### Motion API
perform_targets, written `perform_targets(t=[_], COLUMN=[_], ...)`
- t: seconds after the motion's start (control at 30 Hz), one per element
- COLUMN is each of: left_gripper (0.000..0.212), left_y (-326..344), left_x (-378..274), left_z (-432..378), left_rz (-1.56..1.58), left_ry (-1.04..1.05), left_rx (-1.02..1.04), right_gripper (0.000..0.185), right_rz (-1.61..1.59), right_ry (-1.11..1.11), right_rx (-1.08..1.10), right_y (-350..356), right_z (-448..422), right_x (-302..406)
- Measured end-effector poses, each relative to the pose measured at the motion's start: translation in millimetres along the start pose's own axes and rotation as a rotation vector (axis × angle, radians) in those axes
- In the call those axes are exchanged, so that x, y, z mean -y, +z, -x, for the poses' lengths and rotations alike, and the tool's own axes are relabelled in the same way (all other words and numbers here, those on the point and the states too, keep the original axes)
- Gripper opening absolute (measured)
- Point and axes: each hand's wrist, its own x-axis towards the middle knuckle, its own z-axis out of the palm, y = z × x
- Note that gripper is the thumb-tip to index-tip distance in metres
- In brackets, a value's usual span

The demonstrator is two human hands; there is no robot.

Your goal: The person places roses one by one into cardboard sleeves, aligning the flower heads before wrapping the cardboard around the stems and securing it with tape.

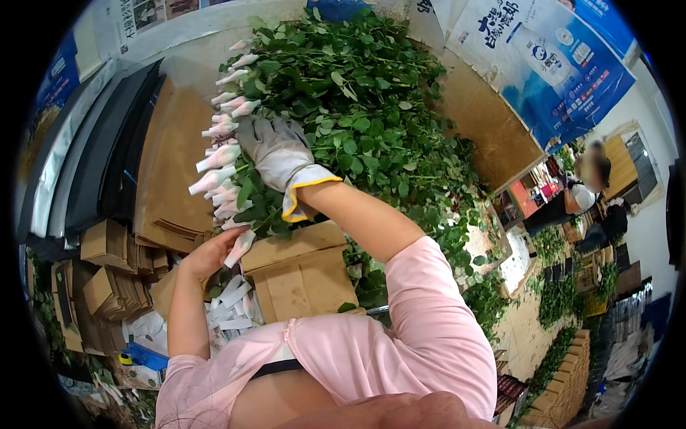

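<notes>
A large pile of leafy cut flower stems point(343, 107) lies before me, its heads at the left wrapped in white mesh sleeves point(214, 177). My right hand point(276, 147), in a grey-white work glove with a yellow cuff edge, rests on the stems just right of the sleeved heads; its fingertips point away from me, and whether it grips a stem cannot be told. My bare left hand point(220, 252) is at the near end of the row, its fingers against a sleeved flower head point(240, 248). The stem below that head is hidden.
A flattened cardboard piece point(300, 273) lies near my chest, beside loose white sleeves point(233, 305). Folded cardboard point(115, 292) and dark sheets point(102, 155) stand at the left. A wooden board point(482, 118) bounds the pile at right. A co-worker point(573, 198) stands farther right.
</notes>
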Motion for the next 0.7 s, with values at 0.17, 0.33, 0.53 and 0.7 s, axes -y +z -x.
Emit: perform_targets(t=[0.17,0.33,0.53,0.7], left_gripper=[0.061,0.046,0.091,0.056], left_y=[33,2,42,18], left_x=[-29,-12,-41,-16], left_z=[-11,-15,-21,-21], left_rz=[-0.629,0.083,0.336,0.282], left_ry=[-0.306,-0.035,0.196,0.111], left_rx=[-0.133,-0.570,-0.173,-0.341], right_gripper=[0.031,0.030,0.031,0.019], right_rz=[-0.165,-0.345,-0.250,-0.126], right_ry=[0.044,-0.069,-0.076,0.038], right_rx=[0.363,0.058,0.348,0.282], right_y=[-22,-36,-22,-38], right_z=[8,21,51,40], right_x=[7,17,15,17])
